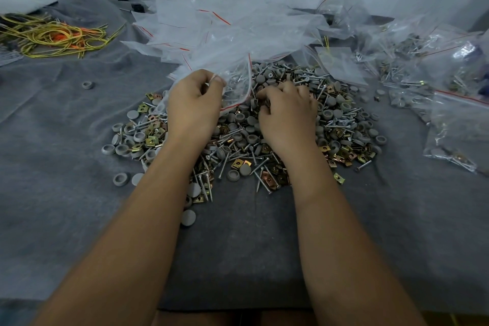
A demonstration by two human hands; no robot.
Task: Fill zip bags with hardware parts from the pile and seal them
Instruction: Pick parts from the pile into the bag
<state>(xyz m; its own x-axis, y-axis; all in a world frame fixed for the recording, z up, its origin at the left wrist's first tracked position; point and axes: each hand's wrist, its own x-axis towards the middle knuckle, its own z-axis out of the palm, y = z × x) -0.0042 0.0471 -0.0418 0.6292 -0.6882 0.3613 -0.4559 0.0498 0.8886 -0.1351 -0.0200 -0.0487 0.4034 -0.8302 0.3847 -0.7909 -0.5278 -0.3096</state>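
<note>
A pile of hardware parts (264,140) lies on the grey cloth: screws, grey plastic caps and brass-coloured clips. My left hand (194,103) pinches the mouth of a clear zip bag (232,79) with a red line, holding it open over the pile's far left side. Some screws show inside the bag. My right hand (285,111) rests on the pile just right of the bag, fingers curled into the parts and gripping some of them.
A heap of empty zip bags (225,26) lies behind the pile. Filled bags (455,130) sit at the right. Yellow and orange wires (58,37) lie at the far left. Loose grey caps (86,85) dot the cloth.
</note>
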